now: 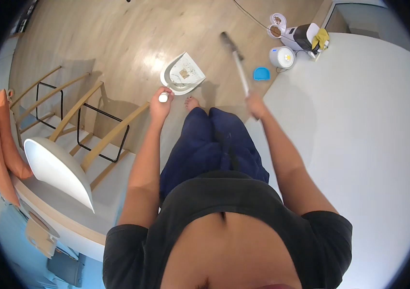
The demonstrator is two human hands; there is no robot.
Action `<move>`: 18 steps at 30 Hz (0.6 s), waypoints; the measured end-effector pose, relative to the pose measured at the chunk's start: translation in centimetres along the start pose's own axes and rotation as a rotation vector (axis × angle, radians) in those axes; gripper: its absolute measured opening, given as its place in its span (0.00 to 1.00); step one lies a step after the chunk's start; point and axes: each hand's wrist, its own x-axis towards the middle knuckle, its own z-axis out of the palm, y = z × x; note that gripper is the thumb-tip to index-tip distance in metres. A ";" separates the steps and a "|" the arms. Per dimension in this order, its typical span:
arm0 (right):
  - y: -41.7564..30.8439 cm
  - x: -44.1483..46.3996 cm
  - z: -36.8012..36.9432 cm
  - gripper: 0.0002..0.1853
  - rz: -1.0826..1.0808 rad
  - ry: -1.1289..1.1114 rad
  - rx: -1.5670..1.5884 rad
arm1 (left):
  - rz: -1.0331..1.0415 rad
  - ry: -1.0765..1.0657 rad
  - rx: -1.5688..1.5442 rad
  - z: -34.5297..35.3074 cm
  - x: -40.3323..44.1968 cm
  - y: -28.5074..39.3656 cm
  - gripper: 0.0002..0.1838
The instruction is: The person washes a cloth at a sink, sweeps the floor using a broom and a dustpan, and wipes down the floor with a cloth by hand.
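My left hand (160, 103) is wrapped round the top of the white dustpan handle (163, 97). Below it the white dustpan (181, 76) rests on the wooden floor, with dark debris and a small brown piece inside. In my right hand (256, 106) is the pale handle of a broom (240, 70). The broom's dark head (231, 44) lies ahead and to the right of the dustpan, apart from it, and looks slightly blurred.
Right of the broom are a blue tray (262, 73), a white round device (282, 57), pet bowls (275, 31) and a white-and-black machine (301, 37). A white surface (349, 120) spans the right. White chairs (60, 166) with wooden legs stand left.
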 end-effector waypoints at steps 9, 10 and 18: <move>-9.6 -1.4 -7.0 0.19 0.230 -0.135 0.074 | -0.004 0.224 -0.105 -3.3 -2.1 -3.2 0.06; -9.5 0.6 -8.8 0.19 0.269 -0.134 0.088 | -0.033 0.210 -0.148 -3.8 -2.4 -3.5 0.06; -16.1 10.2 -11.9 0.16 0.397 -0.338 0.291 | -0.287 0.472 -0.274 -5.3 -5.2 -3.6 0.03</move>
